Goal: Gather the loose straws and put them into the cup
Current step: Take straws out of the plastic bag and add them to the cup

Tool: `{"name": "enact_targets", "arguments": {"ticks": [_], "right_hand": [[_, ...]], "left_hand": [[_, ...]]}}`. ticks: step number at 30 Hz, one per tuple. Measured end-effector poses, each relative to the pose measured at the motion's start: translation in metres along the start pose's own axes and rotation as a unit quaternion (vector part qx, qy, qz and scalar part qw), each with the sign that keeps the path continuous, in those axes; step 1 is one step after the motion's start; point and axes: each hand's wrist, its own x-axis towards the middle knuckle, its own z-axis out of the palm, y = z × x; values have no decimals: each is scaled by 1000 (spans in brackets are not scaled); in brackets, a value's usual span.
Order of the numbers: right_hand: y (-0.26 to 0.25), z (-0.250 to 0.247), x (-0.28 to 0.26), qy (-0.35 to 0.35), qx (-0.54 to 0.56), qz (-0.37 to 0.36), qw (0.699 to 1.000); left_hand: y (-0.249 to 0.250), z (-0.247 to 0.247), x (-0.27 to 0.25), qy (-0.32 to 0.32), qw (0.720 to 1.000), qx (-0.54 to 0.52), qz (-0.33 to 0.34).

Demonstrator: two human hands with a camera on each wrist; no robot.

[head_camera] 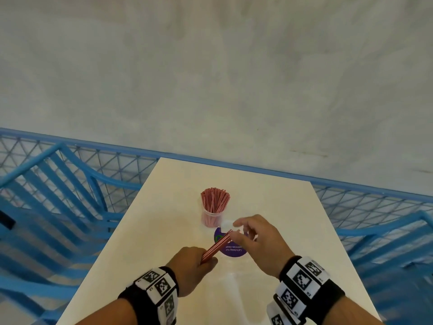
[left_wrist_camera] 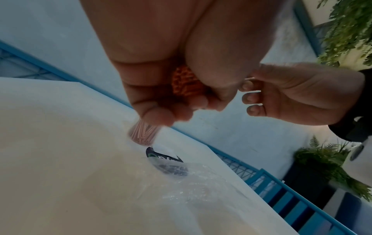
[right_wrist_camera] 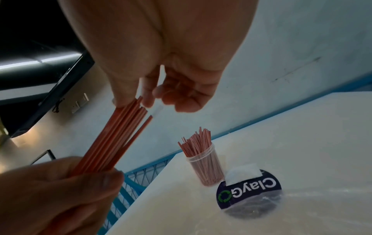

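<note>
A bundle of thin red-and-white straws (head_camera: 216,246) slants up off the table, its lower end gripped in my left hand (head_camera: 206,260). My right hand (head_camera: 241,228) meets the bundle's upper tips with thumb and fingers loosely curled, not closed round them; in the right wrist view the straw bundle (right_wrist_camera: 112,139) ends against that hand's thumb (right_wrist_camera: 121,99). The left wrist view shows the straw ends (left_wrist_camera: 185,82) inside my left fist. Behind the hands a clear plastic cup (head_camera: 212,218) stands upright, packed with straws; the cup (right_wrist_camera: 205,168) shows again in the right wrist view.
The cream table (head_camera: 164,231) carries a round dark-blue sticker (head_camera: 232,250) with a white paper scrap (head_camera: 226,224) on it, just in front of the cup. Blue chairs (head_camera: 58,195) flank the table and a blue mesh railing (head_camera: 351,195) runs behind it.
</note>
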Motion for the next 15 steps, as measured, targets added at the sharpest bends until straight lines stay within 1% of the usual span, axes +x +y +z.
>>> {"name": "enact_targets", "arguments": {"ticks": [1,4,7,10,12,13,15], "right_hand": [[-3,0,0,4,12,8,1000],[-16,2,2,7,111,44,993],[-30,6,1,2,140,53,989],[-34,13,-2,34,121,45,991],[-34,13,-4,39,90,32,995],[-33,12,-4,27,78,27,996],[-35,7,-4,-28,31,27,999]], "left_hand": [[1,-2,0,9,1000,4,4],[10,-6,-3,15,999,36,22],[23,-8,-5,10,996,69,49],[28,-9,-5,7,995,83,47],[29,-10,-5,8,995,87,43],[30,-11,-4,5,996,85,40],[31,-13,-5,-1,996,83,41]]}}
